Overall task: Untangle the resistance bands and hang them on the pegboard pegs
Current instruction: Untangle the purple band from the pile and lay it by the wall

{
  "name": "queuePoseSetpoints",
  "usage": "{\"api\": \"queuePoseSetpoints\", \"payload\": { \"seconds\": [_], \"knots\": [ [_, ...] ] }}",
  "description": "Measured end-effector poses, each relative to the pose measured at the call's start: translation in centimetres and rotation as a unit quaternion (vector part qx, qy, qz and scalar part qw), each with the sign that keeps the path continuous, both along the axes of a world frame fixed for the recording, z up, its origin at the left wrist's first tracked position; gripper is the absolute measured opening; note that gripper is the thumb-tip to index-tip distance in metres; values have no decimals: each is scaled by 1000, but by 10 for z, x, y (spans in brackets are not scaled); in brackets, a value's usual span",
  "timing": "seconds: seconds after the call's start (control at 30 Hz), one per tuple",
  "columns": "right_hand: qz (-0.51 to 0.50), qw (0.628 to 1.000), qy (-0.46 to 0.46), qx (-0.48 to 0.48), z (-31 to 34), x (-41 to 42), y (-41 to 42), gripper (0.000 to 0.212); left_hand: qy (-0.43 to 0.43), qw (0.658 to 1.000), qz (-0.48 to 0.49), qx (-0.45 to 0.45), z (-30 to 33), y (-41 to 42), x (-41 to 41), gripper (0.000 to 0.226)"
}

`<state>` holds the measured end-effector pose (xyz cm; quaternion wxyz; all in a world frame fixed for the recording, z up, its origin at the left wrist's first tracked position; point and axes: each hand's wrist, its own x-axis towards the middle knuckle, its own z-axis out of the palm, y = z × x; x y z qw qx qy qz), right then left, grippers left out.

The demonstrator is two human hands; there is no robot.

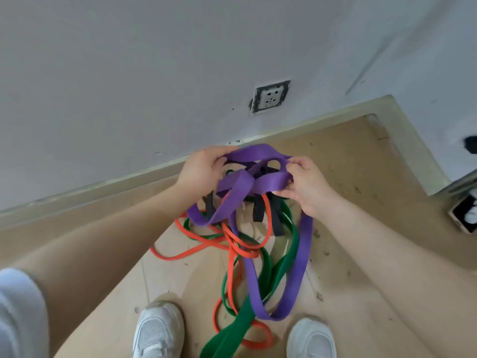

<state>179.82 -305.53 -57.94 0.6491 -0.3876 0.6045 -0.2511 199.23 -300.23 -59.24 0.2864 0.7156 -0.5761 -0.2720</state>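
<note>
I've got the purple band (260, 182) bunched at frame centre, my left hand (204, 167) gripping its upper loop, my right hand (305, 186) pinching its folds on the other side. Orange band (232, 250), green band (282, 270) and black band (258, 211) hang tangled below towards the floor (180, 275). Green runs off the bottom edge. The knot's middle is hard to make out. No pegboard in view.

- Purple band (260, 184), widest
- Green band (232, 329)
- Orange band (232, 254), thin
- Dark grey band (258, 213)
- White shoes (158, 332) at six o'clock
- Tan floor (361, 177)
- Pale grey wall (129, 73)
</note>
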Motion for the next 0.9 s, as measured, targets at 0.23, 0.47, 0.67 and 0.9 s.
{"api": "queuePoseSetpoints", "payload": {
  "seconds": [0.23, 0.47, 0.67, 0.9],
  "knots": [
    [66, 988, -139, 9, 31, 5, 15, 12, 325, 945, -5, 44, 23, 8, -50, 41],
    [67, 966, -214, 132, 1, 1, 29, 40, 191, 964, -159, 95, 0, 19, -36, 93],
    [246, 913, 290, -150, 0, -5, 1, 30, 13, 968, -192, 162, 0, 13, -4, 78],
    [594, 689, 215, -355, 2, 62, -13, 58, -177, 965, -127, 145, 22, 14, 20, 50]
  ]
}}
